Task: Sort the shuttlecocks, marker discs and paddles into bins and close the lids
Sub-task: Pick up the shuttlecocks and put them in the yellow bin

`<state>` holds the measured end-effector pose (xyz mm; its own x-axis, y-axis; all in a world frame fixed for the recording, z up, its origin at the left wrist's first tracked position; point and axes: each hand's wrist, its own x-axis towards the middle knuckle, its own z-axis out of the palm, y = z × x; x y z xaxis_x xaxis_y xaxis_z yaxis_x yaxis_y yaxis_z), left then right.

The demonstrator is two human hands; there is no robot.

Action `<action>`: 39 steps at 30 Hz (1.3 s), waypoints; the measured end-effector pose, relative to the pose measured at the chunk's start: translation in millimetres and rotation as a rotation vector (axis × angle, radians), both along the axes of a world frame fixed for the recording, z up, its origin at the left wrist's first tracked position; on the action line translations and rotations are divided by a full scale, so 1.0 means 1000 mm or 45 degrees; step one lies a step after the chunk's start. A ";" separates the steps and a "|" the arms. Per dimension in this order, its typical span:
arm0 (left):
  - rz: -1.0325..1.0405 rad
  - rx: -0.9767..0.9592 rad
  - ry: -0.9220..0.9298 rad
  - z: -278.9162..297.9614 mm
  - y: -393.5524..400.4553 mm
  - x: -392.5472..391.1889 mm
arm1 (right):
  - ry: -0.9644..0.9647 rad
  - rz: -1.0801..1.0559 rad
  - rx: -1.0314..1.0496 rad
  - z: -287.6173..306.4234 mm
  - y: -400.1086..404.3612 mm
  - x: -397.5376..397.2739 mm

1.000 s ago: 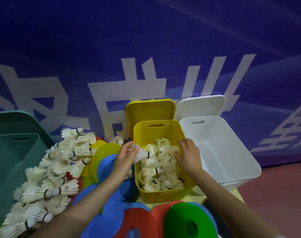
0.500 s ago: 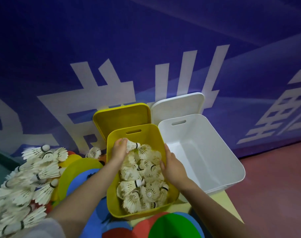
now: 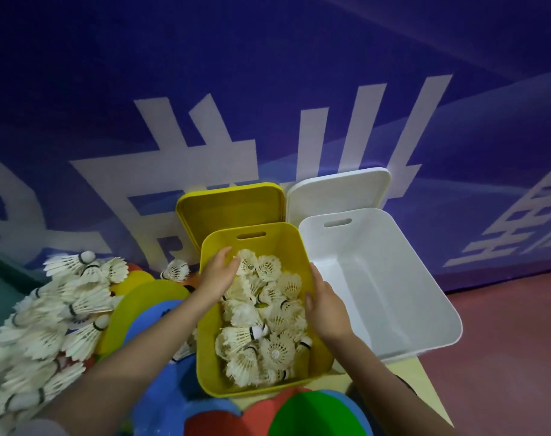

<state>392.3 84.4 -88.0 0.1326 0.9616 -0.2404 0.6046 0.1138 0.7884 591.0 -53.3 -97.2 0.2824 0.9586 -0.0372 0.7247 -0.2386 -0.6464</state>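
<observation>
Yellow bin (image 3: 211, 357), part-filled with shuttlecocks (image 3: 261, 322); lid open.
Both hands inside, empty: left hand (image 3: 219, 273) fingers loosely spread, right hand (image 3: 326, 305) cupped. Unsorted pile (image 3: 54, 316) lies left, nearer the left hand.

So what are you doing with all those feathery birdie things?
A person is sorting shuttlecocks into the yellow bin. Both hands are inside it: the left hand near the back over the pile, the right hand along the right wall. The bin is partly full. Many more shuttlecocks lie heaped to the left on colourful marker discs. The white bin beside it is empty, and both lids stand open.
</observation>
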 end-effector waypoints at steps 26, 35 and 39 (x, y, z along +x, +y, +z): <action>0.067 0.290 0.186 0.008 -0.138 -0.339 | -0.373 0.788 -0.167 0.013 0.007 -0.260; -0.061 0.194 0.264 0.000 -0.128 -0.371 | -0.523 0.699 -0.365 -0.002 0.026 -0.279; -0.176 0.203 0.299 -0.002 -0.120 -0.373 | -0.602 0.679 -0.380 -0.006 0.023 -0.282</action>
